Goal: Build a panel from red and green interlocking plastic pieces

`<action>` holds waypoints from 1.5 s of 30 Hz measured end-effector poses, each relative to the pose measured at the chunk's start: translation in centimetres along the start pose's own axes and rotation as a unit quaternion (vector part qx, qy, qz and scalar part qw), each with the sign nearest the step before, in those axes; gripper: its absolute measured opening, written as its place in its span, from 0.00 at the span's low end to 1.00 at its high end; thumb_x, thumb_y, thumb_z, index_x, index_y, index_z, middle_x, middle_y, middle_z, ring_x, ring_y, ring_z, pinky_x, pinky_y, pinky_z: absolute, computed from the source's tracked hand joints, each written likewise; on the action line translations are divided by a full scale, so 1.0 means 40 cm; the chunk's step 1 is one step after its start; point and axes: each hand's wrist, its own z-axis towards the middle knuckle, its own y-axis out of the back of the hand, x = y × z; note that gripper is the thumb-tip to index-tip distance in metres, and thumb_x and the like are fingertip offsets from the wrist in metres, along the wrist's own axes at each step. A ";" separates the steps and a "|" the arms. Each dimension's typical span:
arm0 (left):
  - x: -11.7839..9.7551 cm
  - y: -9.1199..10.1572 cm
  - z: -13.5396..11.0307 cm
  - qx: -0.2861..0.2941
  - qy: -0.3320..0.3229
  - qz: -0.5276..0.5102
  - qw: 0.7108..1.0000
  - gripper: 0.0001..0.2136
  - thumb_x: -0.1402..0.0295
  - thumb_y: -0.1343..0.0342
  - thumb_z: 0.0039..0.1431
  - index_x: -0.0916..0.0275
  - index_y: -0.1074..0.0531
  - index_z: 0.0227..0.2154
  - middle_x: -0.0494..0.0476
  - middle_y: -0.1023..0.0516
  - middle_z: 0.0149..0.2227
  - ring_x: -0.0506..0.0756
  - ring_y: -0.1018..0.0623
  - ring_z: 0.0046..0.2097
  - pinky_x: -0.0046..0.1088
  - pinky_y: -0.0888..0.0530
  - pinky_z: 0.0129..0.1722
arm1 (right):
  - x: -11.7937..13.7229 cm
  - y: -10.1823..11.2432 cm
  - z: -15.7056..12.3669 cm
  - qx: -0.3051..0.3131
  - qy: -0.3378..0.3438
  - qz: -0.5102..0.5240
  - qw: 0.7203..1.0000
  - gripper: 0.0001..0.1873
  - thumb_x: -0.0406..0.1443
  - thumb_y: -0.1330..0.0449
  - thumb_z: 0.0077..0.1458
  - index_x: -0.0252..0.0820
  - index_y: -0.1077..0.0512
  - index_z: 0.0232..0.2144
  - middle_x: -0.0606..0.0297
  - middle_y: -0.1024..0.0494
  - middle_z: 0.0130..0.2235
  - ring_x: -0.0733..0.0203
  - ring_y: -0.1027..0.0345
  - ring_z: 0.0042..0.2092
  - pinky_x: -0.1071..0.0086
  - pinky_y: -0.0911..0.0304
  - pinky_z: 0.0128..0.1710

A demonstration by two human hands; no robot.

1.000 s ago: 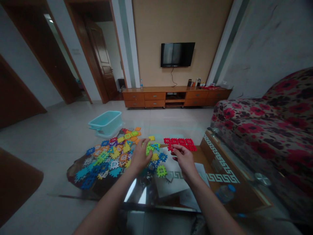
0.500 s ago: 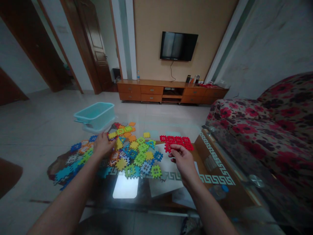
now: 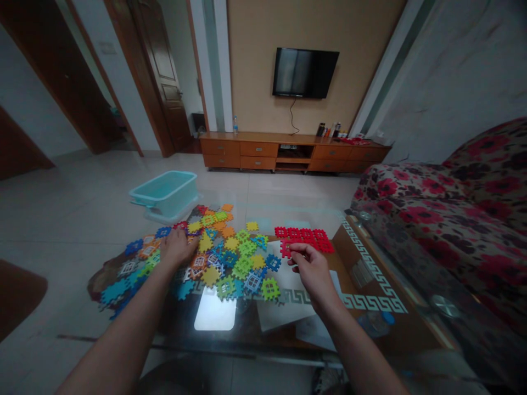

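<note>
Dim, even indoor light is filling the living room, with shadow gathering toward the upper right of the frame and the lower left. A hard white glare is burning on the glass coffee table top (image 3: 214, 310), low in the centre of the frame. Wide-angle distortion is bending the door frame (image 3: 136, 71) at upper left and the floral sofa (image 3: 415, 189) at right, while the plastic puzzle tiles (image 3: 224, 258) are staying fairly sharp.

**Dim light in the living room**

A black television (image 3: 305, 73) hangs on the beige wall (image 3: 263, 71) over a low wooden cabinet (image 3: 253, 149) with drawers. A flowered sofa (image 3: 415, 186) stands on right side, a brown door (image 3: 160, 71) on left, and pale tiles (image 3: 69, 203) cover the floor.
</note>
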 end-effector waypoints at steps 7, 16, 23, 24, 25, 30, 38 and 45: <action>0.002 -0.001 0.000 -0.009 -0.003 0.005 1.000 0.31 0.49 0.60 0.59 0.67 0.30 0.54 0.73 0.31 0.57 0.71 0.32 0.58 0.49 0.38 0.57 | -0.001 0.010 0.002 0.001 0.014 -0.009 1.000 0.11 0.38 0.39 0.40 0.41 0.26 0.29 0.64 0.22 0.30 0.59 0.30 0.28 0.67 0.39 0.27; -0.012 0.000 -0.009 -0.040 -0.013 0.015 0.999 0.28 0.53 0.58 0.60 0.70 0.29 0.51 0.74 0.29 0.53 0.70 0.30 0.55 0.50 0.38 0.56 | -0.015 0.001 0.006 0.015 0.037 -0.019 0.999 0.11 0.40 0.41 0.42 0.41 0.26 0.29 0.62 0.21 0.31 0.59 0.31 0.29 0.67 0.39 0.28; -0.060 0.056 -0.036 -0.132 -0.013 -0.022 0.991 0.21 0.61 0.60 0.64 0.69 0.29 0.49 0.71 0.28 0.49 0.67 0.28 0.52 0.44 0.33 0.51 | -0.011 -0.006 0.003 0.021 0.047 -0.015 0.999 0.11 0.40 0.41 0.41 0.41 0.26 0.29 0.62 0.21 0.32 0.59 0.29 0.28 0.67 0.37 0.27; -0.073 0.066 -0.045 -0.148 -0.013 -0.038 0.988 0.21 0.62 0.60 0.64 0.69 0.29 0.49 0.71 0.28 0.49 0.67 0.28 0.52 0.43 0.33 0.50 | -0.012 -0.007 0.003 0.020 0.049 -0.014 0.998 0.10 0.39 0.41 0.42 0.41 0.26 0.29 0.62 0.21 0.32 0.59 0.29 0.28 0.67 0.37 0.27; -0.087 0.076 -0.055 -0.166 -0.013 -0.058 0.984 0.20 0.63 0.59 0.64 0.69 0.29 0.49 0.71 0.28 0.48 0.66 0.28 0.52 0.43 0.33 0.50 | -0.014 -0.006 0.003 0.020 0.053 -0.011 0.998 0.10 0.39 0.41 0.42 0.41 0.26 0.29 0.62 0.21 0.32 0.60 0.29 0.27 0.67 0.37 0.27; -0.168 0.137 -0.126 -0.204 -0.087 -0.191 0.956 0.12 0.69 0.56 0.62 0.64 0.28 0.40 0.64 0.26 0.42 0.61 0.27 0.48 0.38 0.31 0.50 | -0.029 -0.003 0.000 0.022 0.068 0.009 0.997 0.09 0.38 0.40 0.43 0.41 0.26 0.29 0.63 0.22 0.30 0.60 0.29 0.27 0.67 0.36 0.27; -0.303 0.222 -0.261 -0.128 -0.017 -0.503 0.855 0.21 0.67 0.43 0.54 0.62 0.34 0.52 0.55 0.24 0.36 0.55 0.23 0.37 0.32 0.27 0.38 | -0.029 0.010 -0.019 0.037 0.061 0.027 0.997 0.08 0.38 0.39 0.43 0.41 0.27 0.29 0.65 0.23 0.30 0.61 0.28 0.27 0.68 0.36 0.26; -0.418 0.225 -0.355 0.144 0.034 -0.758 0.635 0.11 0.64 0.35 0.46 0.65 0.24 0.32 0.58 0.21 0.34 0.53 0.22 0.34 0.29 0.26 0.36 | -0.033 0.003 -0.018 0.032 0.046 0.024 0.998 0.09 0.39 0.37 0.41 0.41 0.29 0.28 0.66 0.24 0.28 0.61 0.29 0.26 0.69 0.38 0.24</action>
